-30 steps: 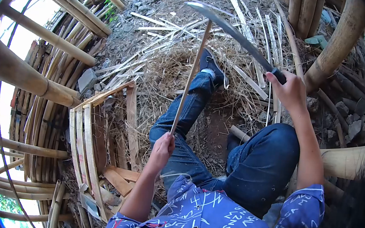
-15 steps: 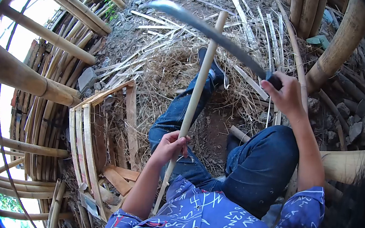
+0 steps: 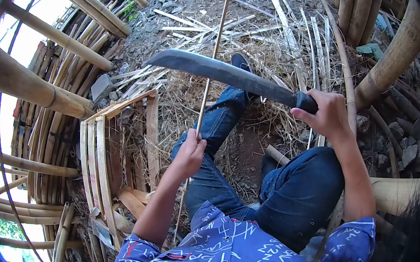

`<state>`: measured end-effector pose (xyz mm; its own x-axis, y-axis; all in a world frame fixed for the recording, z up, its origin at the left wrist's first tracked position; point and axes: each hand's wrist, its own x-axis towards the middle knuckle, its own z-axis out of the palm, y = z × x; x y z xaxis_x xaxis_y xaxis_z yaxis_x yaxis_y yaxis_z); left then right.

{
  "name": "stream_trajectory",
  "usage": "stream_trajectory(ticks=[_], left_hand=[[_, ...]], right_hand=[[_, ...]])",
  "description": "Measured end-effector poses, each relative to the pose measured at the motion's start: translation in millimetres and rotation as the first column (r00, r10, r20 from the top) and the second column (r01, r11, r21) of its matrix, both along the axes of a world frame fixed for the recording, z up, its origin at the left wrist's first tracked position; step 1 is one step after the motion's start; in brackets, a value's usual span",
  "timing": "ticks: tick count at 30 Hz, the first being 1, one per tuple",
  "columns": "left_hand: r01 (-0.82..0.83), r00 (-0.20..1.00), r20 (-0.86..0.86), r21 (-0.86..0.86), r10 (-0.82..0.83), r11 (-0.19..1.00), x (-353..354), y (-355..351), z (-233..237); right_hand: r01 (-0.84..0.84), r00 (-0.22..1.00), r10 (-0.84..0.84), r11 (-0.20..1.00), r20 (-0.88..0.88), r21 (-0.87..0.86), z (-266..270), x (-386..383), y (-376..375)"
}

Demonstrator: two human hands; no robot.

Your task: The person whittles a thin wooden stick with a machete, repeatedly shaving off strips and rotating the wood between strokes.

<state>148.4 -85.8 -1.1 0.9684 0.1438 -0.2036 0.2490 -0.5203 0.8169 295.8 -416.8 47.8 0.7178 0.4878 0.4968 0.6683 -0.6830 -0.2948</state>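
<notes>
A bamboo strip (image 3: 205, 97) stands nearly upright in the view, its narrow edge turned towards me. My left hand (image 3: 190, 154) is closed around it at about two thirds of its length, above my outstretched leg; its lower end runs down past my forearm. In my right hand (image 3: 328, 113) is the dark handle of a machete (image 3: 227, 74), gripped above my bent knee. The broad, slightly curved blade points left and crosses over the strip in this view, its broad side showing.
A wooden crate frame (image 3: 99, 144) lies to my left, near leaning bamboo poles (image 3: 58, 165). Pale split strips (image 3: 286, 28) and shavings (image 3: 190, 98) cover the ground ahead. At the right stand a thick bamboo post (image 3: 397, 54) and broken stones (image 3: 409, 151).
The bamboo strip has turned from its broad face to its edge, and its top has swung left. My left hand has rolled over and risen slightly. The machete blade has dropped lower, now nearly level.
</notes>
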Motion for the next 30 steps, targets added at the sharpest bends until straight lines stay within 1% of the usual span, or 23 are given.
stream_trajectory(ticks=[1, 2, 3, 4, 5, 6, 7, 8, 9, 10, 11, 12, 13, 15, 17, 18, 20, 22, 24, 26, 27, 29, 30], left_hand=[[-0.004, 1.0, -0.024, 0.068, 0.005, 0.998, 0, -9, 4], [0.005, 0.993, 0.119, 0.082, -0.015, 0.997, -2, -8, -18], [0.01, 0.993, 0.116, 0.08, -0.02, 0.997, -1, -12, -21], [-0.003, 0.998, 0.058, 0.057, 0.0, 0.998, 0, -16, -23], [-0.02, 1.0, 0.002, 0.036, 0.02, 0.999, 2, -20, -25], [-0.029, 0.999, 0.014, -0.046, 0.03, 0.999, 3, -27, -18], [-0.033, 0.999, 0.015, -0.048, 0.033, 0.998, 5, -32, -16], [-0.032, 0.998, 0.054, 0.035, 0.03, 0.999, 6, -37, -15], [-0.035, 0.995, 0.092, 0.12, 0.024, 0.992, 7, -40, -16], [-0.025, 0.991, 0.132, 0.14, 0.006, 0.99, 7, -42, -21], [-0.027, 0.991, 0.132, 0.141, 0.008, 0.99, 6, -46, -23], [-0.007, 0.987, 0.16, 0.159, -0.018, 0.987, 6, -51, -25], [0.013, 0.981, 0.187, 0.178, -0.047, 0.984, 6, -57, -27], [0.001, 0.98, 0.194, 0.196, -0.04, 0.981, 6, -66, -30], [-0.053, 0.979, 0.202, 0.168, 0.018, 0.984, 5, -73, -32], [-0.054, 0.98, 0.199, 0.166, 0.02, 0.985, 5, -76, -33], [-0.047, 0.969, 0.247, 0.162, 0.005, 0.986, 3, -80, -32], [-0.077, 0.969, 0.242, 0.129, 0.044, 0.989, -4, -77, -42], [-0.102, 0.968, 0.241, 0.096, 0.077, 0.99, -9, -73, -45], [-0.072, 0.981, 0.189, 0.18, 0.038, 0.981, -15, -68, -38], [-0.078, 0.983, 0.18, 0.179, 0.045, 0.981, -18, -67, -34], [-0.052, 0.984, 0.175, 0.215, 0.014, 0.975, -21, -65, -26], [-0.056, 0.984, 0.176, 0.218, 0.017, 0.974, -23, -62, -24]], right_hand=[[0.001, 1.0, -0.001, 1.0, -0.002, 0.001, 1, 0, 2], [-0.03, 0.999, 0.03, 1.0, -0.02, -0.006, 2, -1, 4], [-0.059, 0.997, 0.058, 0.998, -0.041, -0.015, 3, -3, 6], [-0.056, 0.998, 0.052, 0.995, -0.043, -0.08, 4, -3, 8], [-0.055, 0.998, 0.051, 0.995, -0.045, -0.084, 3, -4, 9], [-0.081, 0.997, 0.079, 0.99, -0.019, -0.117, 1, -4, 12], [-0.109, 0.994, 0.111, 0.983, 0.006, -0.148, 0, -4, 14], [-0.133, 0.991, 0.13, 0.97, -0.027, -0.203, 0, -3, 16], [-0.138, 0.99, 0.135, 0.969, -0.027, -0.203, -1, -3, 19], [-0.158, 0.987, 0.155, 0.961, -0.031, -0.227, -2, -4, 23], [-0.177, 0.984, 0.174, 0.952, -0.036, -0.25, -4, -5, 26], [-0.186, 0.982, 0.181, 0.954, -0.045, -0.235, -4, -7, 31], [-0.187, 0.982, 0.181, 0.954, -0.046, -0.235, -3, -7, 34], [-0.184, 0.983, 0.175, 0.922, -0.057, -0.341, -2, -8, 39], [-0.164, 0.986, 0.145, 0.916, -0.078, -0.366, -1, -10, 42], [-0.146, 0.988, 0.117, 0.909, -0.096, -0.39, -1, -11, 43], [-0.133, 0.99, 0.102, 0.91, -0.097, -0.393, -1, -8, 42], [-0.123, 0.991, 0.091, 0.909, -0.097, -0.398, -3, -7, 38], [-0.044, 0.994, -0.001, 0.917, -0.113, -0.397, -5, -5, 31], [-0.054, 0.996, 0.023, 0.918, -0.084, -0.393, -3, -4, 25], [-0.065, 0.997, 0.047, 0.92, -0.056, -0.386, -4, -5, 24], [-0.077, 0.995, 0.049, 0.92, -0.082, -0.384, -4, -6, 24], [-0.063, 0.997, 0.046, 0.919, -0.054, -0.389, -2, -7, 26]])
